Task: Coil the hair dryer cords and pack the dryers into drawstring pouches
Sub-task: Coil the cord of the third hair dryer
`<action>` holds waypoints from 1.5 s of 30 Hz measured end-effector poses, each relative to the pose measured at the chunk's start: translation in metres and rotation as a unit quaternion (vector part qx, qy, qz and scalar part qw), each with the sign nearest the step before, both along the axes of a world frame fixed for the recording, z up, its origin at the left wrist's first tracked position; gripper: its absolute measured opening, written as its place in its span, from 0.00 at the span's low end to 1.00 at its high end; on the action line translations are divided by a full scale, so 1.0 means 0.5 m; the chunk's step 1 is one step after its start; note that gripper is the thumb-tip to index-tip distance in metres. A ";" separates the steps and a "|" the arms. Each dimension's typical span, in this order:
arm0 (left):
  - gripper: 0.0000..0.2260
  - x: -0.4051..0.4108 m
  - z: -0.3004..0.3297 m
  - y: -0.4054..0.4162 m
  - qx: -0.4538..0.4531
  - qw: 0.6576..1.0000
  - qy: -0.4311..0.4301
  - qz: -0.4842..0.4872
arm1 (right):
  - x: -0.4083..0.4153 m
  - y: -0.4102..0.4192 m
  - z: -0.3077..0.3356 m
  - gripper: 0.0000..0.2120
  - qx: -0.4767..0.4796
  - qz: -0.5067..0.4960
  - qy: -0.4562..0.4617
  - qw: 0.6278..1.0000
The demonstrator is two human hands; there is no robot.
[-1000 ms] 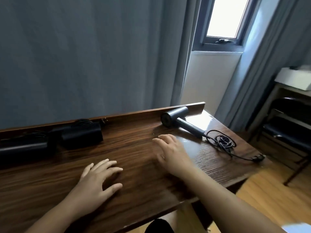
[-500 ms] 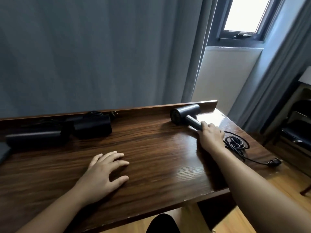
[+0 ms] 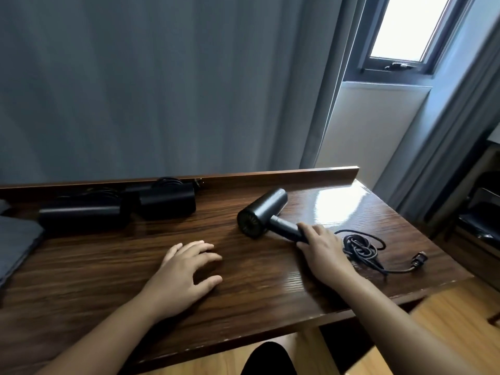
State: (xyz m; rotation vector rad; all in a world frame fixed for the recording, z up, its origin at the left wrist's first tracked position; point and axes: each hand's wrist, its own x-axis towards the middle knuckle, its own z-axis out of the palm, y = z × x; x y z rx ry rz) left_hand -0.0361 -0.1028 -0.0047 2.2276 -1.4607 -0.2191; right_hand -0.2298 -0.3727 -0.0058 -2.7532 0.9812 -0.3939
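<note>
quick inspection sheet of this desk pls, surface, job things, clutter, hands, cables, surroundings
surface: dark brown wood-grain desk with a raised back ledge; window glare on its right part
job's things: dark grey barrel-shaped hair dryer lying on its side, right of centre; two more black hair dryers along the back ledge; folded dark grey fabric at the left edge, possibly a pouch
clutter: nothing seen
hands: left hand resting flat, fingers spread, holding nothing; right hand gripping the grey dryer's handle
cables: black power cord loosely bunched right of the right hand, its plug near the desk's right edge
surroundings: grey-blue curtains, bright window upper right, dark chair at far right
</note>
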 end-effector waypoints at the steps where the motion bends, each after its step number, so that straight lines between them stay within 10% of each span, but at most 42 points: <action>1: 0.27 0.001 0.002 0.003 -0.025 1.000 0.017 0.001 | -0.003 0.022 0.000 0.22 -0.001 0.019 0.004 1.000; 8: 0.18 -0.010 0.036 0.044 -0.153 0.986 -0.066 0.016 | 0.010 0.156 0.002 0.24 -0.004 0.140 0.011 0.990; 17: 0.28 -0.025 0.110 0.124 0.107 0.943 -0.314 0.022 | 0.140 0.322 0.004 0.25 0.004 0.275 0.005 0.961; 27: 0.21 0.101 0.083 0.280 0.165 0.943 -0.274 0.092 | 0.281 0.465 0.036 0.29 0.099 0.403 -0.020 0.910; 35: 0.29 0.115 0.113 0.318 0.157 0.957 -0.195 0.146 | 0.220 0.361 0.078 0.15 0.018 0.385 -0.230 0.894; 45: 0.30 0.051 0.073 0.144 0.082 0.982 -0.163 -0.048 | 0.098 0.154 0.030 0.37 0.050 0.303 0.081 0.948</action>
